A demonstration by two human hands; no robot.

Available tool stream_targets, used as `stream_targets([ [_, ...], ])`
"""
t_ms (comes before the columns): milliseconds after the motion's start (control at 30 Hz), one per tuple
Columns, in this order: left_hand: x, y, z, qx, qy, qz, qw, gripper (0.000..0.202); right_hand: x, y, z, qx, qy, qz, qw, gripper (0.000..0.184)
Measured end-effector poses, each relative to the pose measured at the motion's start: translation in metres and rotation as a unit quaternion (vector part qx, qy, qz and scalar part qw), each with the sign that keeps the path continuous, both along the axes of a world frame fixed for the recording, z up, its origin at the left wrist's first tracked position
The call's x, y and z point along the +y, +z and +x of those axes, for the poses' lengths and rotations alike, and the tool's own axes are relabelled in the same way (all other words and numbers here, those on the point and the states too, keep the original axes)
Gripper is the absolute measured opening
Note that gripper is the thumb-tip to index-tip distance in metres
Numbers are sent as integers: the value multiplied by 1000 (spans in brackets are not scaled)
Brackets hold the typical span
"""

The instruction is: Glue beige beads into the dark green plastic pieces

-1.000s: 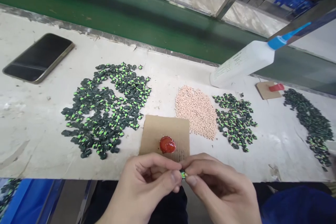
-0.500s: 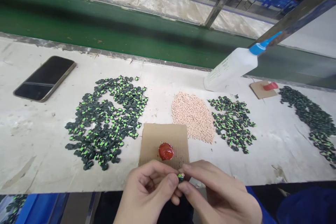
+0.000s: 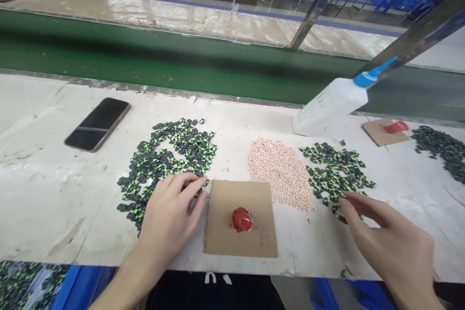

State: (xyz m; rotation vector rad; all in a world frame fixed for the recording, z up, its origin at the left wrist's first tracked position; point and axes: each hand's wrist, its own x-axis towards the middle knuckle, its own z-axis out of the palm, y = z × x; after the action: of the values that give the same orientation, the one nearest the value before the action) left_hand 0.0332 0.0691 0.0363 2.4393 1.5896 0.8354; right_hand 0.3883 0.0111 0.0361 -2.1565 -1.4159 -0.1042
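Observation:
My left hand point(image 3: 173, 210) is at the right edge of a large spread of small dark green pieces with lime markings point(image 3: 156, 160). Its thumb and index fingertips are apart, and a single piece lies by the index tip. The other fingers curl under, partly hidden. My right hand point(image 3: 387, 235) reaches into a smaller pile of similar pieces point(image 3: 332, 167), thumb and index tips pinched together at its lower edge. What lies between those tips is hidden. Between the hands, a brown cardboard square point(image 3: 221, 198) carries a glossy red blob point(image 3: 242, 219).
Small pale pink beads point(image 3: 279, 169) form a heap beyond the cardboard. Behind them leans a white bottle with a blue nozzle point(image 3: 330, 106). A phone point(image 3: 98, 124) lies at left. Farther right are a red cap-like item point(image 3: 396, 127) on cardboard and another dark pile point(image 3: 443, 147). A green strip point(image 3: 145, 55) runs behind.
My hands were together over the cardboard's near edge, holding one small green piece. They have parted, left to the large spread and right to the smaller pile. The view has shifted.

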Motion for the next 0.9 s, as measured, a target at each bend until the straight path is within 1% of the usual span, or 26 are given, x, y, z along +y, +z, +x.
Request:
stream_targets([
  [100, 16, 0, 0, 52, -59, -16, 997, 32, 13, -11, 24, -27, 19, 1, 999, 27],
  [200, 23, -1, 1, 81, -101, -20, 991, 35, 21, -12, 24, -49, 34, 15, 998, 33],
  [300, 30, -1, -4, 89, -128, -28, 987, 40, 29, -10, 4, -57, 81, 32, 995, 32],
  [433, 39, 1, -11, 89, -149, -68, 982, 42, 46, -13, -37, -38, 196, 22, 980, 26],
  [500, 42, 1, -12, 85, -147, -89, 981, 40, 54, -16, -53, -33, 226, 10, 974, 23],
  [567, 44, 0, -12, 76, -140, -106, 981, 39, 61, -19, -61, -25, 237, 1, 971, 21],
  [667, 45, 2, -12, 52, -130, -124, 982, 38, 66, -21, -63, -2, 240, 0, 971, 25],
  [767, 42, 11, -12, 27, -115, -123, 985, 38, 68, -19, -62, 37, 232, 9, 972, 27],
  [833, 38, 20, -11, -19, -88, -119, 989, 36, 69, -15, -62, 72, 223, 17, 972, 25],
  [900, 31, 28, -10, -111, -48, -128, 984, 29, 69, -10, -61, 116, 210, 24, 970, 21],
])
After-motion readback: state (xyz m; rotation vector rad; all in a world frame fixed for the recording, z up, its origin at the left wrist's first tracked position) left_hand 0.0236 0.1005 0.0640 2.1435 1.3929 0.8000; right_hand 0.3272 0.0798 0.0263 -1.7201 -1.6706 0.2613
